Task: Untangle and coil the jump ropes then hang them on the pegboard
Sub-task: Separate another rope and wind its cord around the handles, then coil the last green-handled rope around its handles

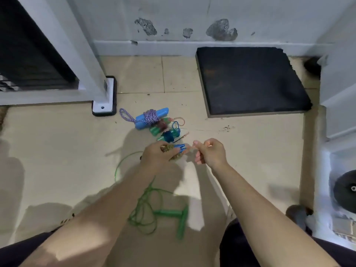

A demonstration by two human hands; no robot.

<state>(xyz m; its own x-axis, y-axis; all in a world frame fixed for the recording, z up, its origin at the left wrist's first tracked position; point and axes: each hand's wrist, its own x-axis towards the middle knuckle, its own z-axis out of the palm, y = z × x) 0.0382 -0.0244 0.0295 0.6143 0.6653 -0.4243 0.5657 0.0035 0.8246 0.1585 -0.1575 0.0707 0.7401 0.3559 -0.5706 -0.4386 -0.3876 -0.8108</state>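
Jump ropes are catalogued on the beige tiled floor point(57, 151), listed from largest to smallest.

Black rectangular mat point(250, 79): laid flat on the floor against the grey wall, well apart from the ropes.

White post base with black surround point(105, 101): seated on the floor at the foot of a white frame, left of the rope pile.

Loose green cord jump rope with green plastic handles point(169, 214): spread in slack loops on the floor between the two forearms; its two handles are seen lying in a T, and one thin loop is trailed off to the left.

Coiled purple-and-white braided rope wound round blue handles point(151, 117): set on the floor beyond the hands, with one loop left protruding at its left end.

Small pile of bundled ropes with green and dark blue parts point(167, 132): placed just beside the purple-and-white bundle, on its near side; individual ropes cannot be told apart.

Left hand point(163, 154): curled round a brownish-gold wound rope bundle with a blue handle point(178, 150), which is held above the floor.

Right hand point(210, 151): closed in a pinch on a thin pale strand point(189, 148) that is drawn from the blue handle end; the strand is blurred.
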